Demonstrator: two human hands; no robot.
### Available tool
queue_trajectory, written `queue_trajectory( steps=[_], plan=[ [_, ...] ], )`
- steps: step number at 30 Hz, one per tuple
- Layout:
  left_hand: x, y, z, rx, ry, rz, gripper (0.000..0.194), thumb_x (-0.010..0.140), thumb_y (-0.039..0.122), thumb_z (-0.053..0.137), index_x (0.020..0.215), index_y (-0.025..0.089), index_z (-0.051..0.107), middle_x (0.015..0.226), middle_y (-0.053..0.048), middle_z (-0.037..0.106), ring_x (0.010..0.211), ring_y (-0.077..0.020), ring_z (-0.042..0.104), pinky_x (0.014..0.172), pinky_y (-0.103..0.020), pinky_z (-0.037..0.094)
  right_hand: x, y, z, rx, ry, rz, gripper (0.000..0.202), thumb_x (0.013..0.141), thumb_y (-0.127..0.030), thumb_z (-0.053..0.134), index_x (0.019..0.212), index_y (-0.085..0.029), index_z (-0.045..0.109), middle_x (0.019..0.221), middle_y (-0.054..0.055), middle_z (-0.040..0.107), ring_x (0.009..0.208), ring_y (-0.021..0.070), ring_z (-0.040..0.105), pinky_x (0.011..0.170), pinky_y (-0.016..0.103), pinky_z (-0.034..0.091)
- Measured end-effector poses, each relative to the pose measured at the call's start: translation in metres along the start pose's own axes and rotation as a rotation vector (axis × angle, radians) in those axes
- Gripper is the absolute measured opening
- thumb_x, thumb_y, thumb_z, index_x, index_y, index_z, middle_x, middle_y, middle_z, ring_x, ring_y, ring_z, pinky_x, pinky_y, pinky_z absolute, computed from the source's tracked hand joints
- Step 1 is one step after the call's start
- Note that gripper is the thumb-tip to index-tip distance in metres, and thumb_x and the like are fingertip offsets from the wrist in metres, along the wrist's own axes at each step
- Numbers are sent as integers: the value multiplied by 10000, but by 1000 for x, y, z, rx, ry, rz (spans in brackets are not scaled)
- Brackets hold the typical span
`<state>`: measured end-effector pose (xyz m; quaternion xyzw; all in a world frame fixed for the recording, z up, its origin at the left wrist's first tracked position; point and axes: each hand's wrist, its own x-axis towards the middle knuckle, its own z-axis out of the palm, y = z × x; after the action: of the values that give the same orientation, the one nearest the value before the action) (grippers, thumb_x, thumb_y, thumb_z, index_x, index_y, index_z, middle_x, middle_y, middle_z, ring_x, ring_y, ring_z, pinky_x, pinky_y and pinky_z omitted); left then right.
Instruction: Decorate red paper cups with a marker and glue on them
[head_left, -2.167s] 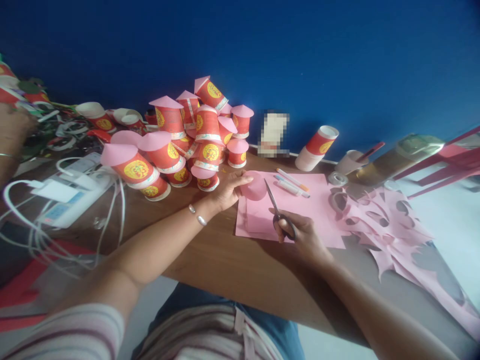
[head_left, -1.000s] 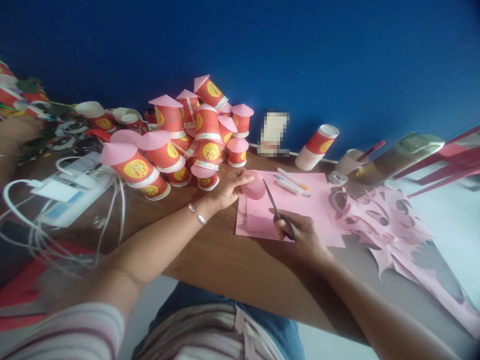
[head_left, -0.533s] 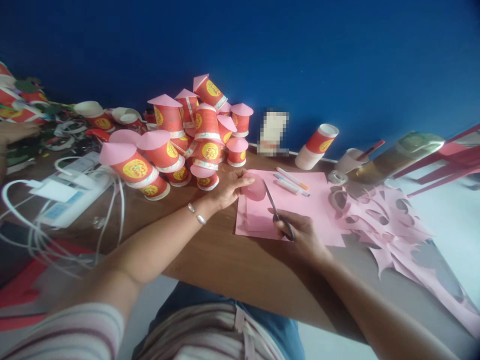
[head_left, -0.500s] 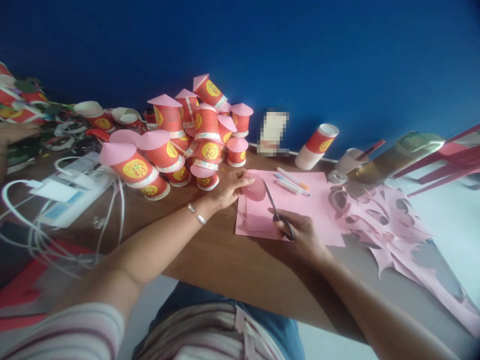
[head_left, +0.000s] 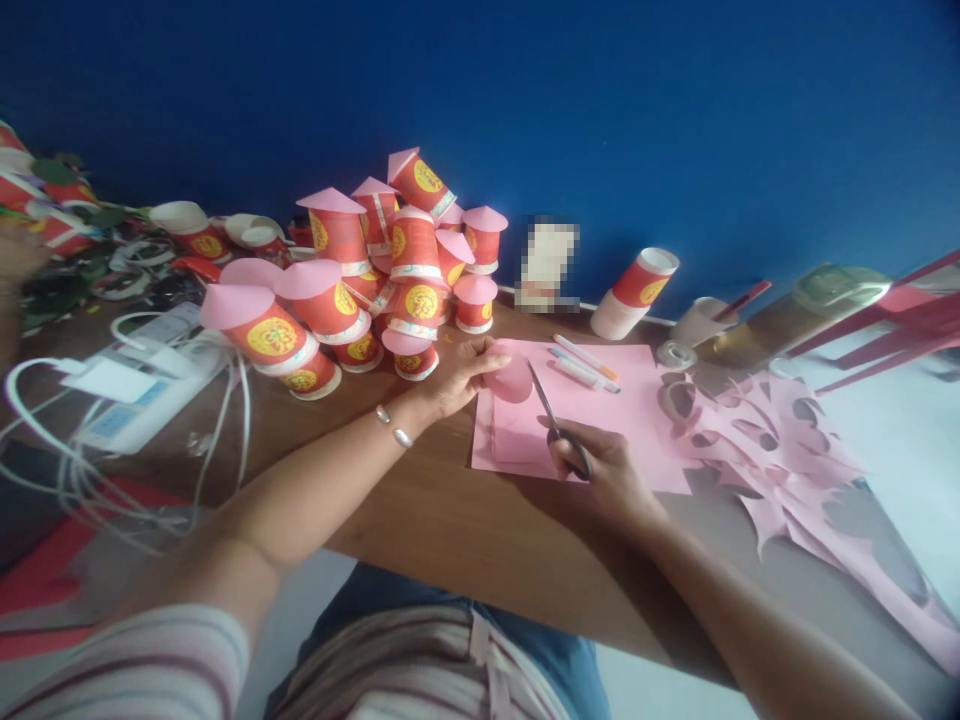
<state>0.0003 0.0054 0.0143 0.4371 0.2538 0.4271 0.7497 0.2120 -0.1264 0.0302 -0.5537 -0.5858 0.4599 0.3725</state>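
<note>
My left hand (head_left: 466,378) pinches a round piece of pink paper (head_left: 516,378) by its left edge, a little above the pink sheets. In my right hand (head_left: 604,460) is a pair of scissors (head_left: 553,418), fingers in the dark handles, the blades pointing up and away toward the right edge of the round piece. Whether the blades touch the paper I cannot tell. Beneath both hands lie the pink paper sheets (head_left: 637,430). Several pens (head_left: 581,370) rest on them, just beyond the scissors.
Left of the hands stand stacked red paper cups (head_left: 337,240) with pink cone tops. A white power strip (head_left: 150,385) with cables lies further left. At right are pink paper scraps (head_left: 780,430), a tape roll (head_left: 676,354) and a cup stack (head_left: 634,290). Another person's hand (head_left: 22,250) shows far left.
My two hands, the round paper and the scissors stay almost where they were. At the far left, the other person's hand has shifted slightly.
</note>
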Motion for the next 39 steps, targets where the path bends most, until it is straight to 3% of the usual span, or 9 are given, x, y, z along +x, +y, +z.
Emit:
queue_trajectory(
  steps=[9, 13, 16, 19, 24, 28, 33, 39],
  plan=[
    [0, -2, -1, -8, 11, -12, 369, 661, 328, 905, 702, 157, 581, 713, 24, 624, 640, -79, 558, 600, -210, 438, 0, 7, 2, 55, 47, -23, 467, 905, -567, 662, 1122, -167, 766, 590, -27, 531, 586, 140, 510, 599, 296, 477],
    [0, -3, -1, -12, 26, -3, 354, 668, 326, 903, 714, 156, 596, 726, 24, 617, 657, -83, 555, 603, -211, 428, 7, 14, -1, 191, 348, -136, 371, 960, -539, 618, 1007, -191, 737, 615, -24, 558, 612, 132, 503, 651, 286, 481],
    [1, -3, -1, -17, 30, 1, 332, 691, 330, 890, 726, 153, 611, 745, 18, 618, 686, -91, 556, 637, -226, 437, 17, 19, -9, 425, 569, -257, 357, 962, -567, 608, 1095, -239, 654, 775, -15, 618, 694, 132, 582, 687, 284, 524],
    [1, -3, -1, -7, 55, 15, 321, 688, 337, 887, 733, 147, 632, 756, 8, 630, 702, -101, 561, 663, -243, 433, 24, 24, -16, 445, 621, -237, 353, 932, -558, 654, 1103, -253, 606, 862, -10, 648, 798, 140, 638, 723, 284, 553],
    [3, -1, 1, -30, 114, 52, 301, 688, 342, 880, 773, 136, 677, 762, -3, 644, 705, -110, 569, 669, -251, 436, 21, 36, -14, 153, 429, -189, 365, 848, -484, 753, 1050, -238, 574, 697, -36, 655, 616, 142, 618, 581, 271, 507],
    [3, 2, 2, -44, 152, 138, 300, 685, 338, 883, 764, 135, 677, 737, 4, 631, 688, -99, 559, 642, -233, 430, 18, 40, -11, -65, 378, -167, 389, 827, -469, 761, 1077, -203, 626, 779, 30, 723, 655, 166, 654, 588, 290, 514],
    [0, 2, 2, -26, 108, 41, 356, 649, 342, 907, 733, 145, 622, 735, 8, 634, 653, -92, 560, 603, -224, 423, 20, 39, -11, 75, 228, -103, 440, 792, -516, 770, 1072, -192, 669, 719, 3, 686, 626, 151, 634, 592, 283, 521],
    [-3, 0, 4, 18, 8, -13, 349, 667, 354, 889, 724, 150, 612, 704, 15, 623, 609, -87, 543, 574, -226, 414, 13, 27, -6, 104, 71, -1, 578, 777, -597, 767, 1158, -163, 744, 796, 30, 670, 641, 129, 553, 566, 263, 487]
  ],
)
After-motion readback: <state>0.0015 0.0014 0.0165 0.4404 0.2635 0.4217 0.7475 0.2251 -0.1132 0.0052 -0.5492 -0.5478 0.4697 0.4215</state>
